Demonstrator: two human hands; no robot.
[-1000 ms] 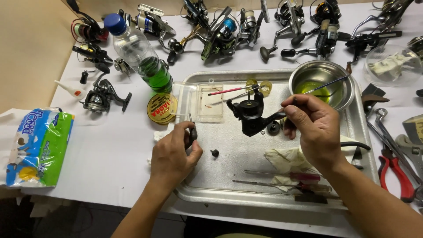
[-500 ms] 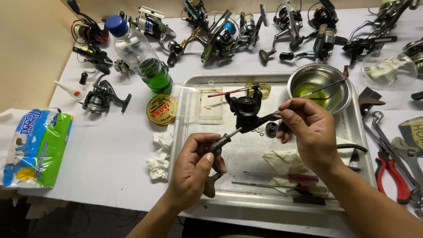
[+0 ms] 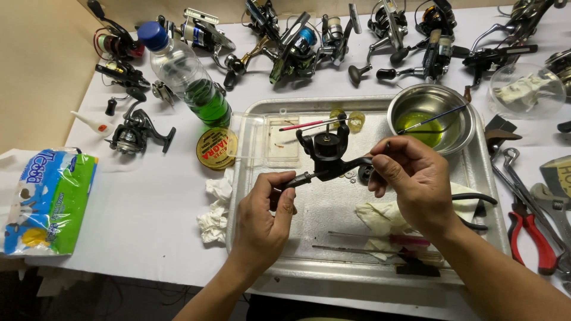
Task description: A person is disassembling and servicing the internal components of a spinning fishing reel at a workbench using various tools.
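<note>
Both forearms enter from 6 o'clock and converge toward the centre. The left hand (image 3: pixel 264 217) sits at about 7 o'clock of centre, back toward the camera, fingers curled, thumb and forefinger pinched in a grip pointing to 1 o'clock. The right hand (image 3: pixel 413 184) sits at 3 o'clock, slightly higher, knuckles up, fingers bent inward toward 9 o'clock, its grip closed. The hands stay apart.

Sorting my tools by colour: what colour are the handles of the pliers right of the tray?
Red, on the pliers beside the metal tray, in the head view.
</note>
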